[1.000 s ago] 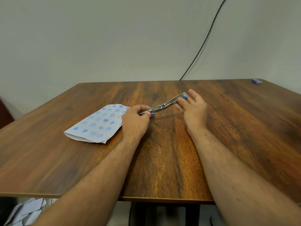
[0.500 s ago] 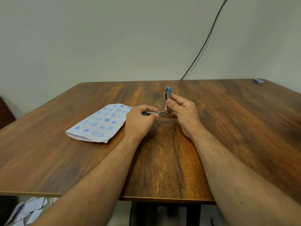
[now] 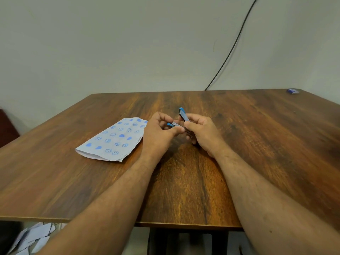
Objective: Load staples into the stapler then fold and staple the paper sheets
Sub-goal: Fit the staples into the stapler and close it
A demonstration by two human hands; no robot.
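A plain room, likely a home or a small office corner: a dark wood-grain surface [image 3: 257,144] pushed against a bare pale wall [image 3: 128,43], a black cable [image 3: 231,50] running down the wall at upper right, paper scraps [image 3: 31,238] on the floor at lower left.

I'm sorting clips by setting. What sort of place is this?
Probably a plain room at home or in an office: a wooden table against a bare wall, a black cable hanging down it, cut paper scraps on the floor.
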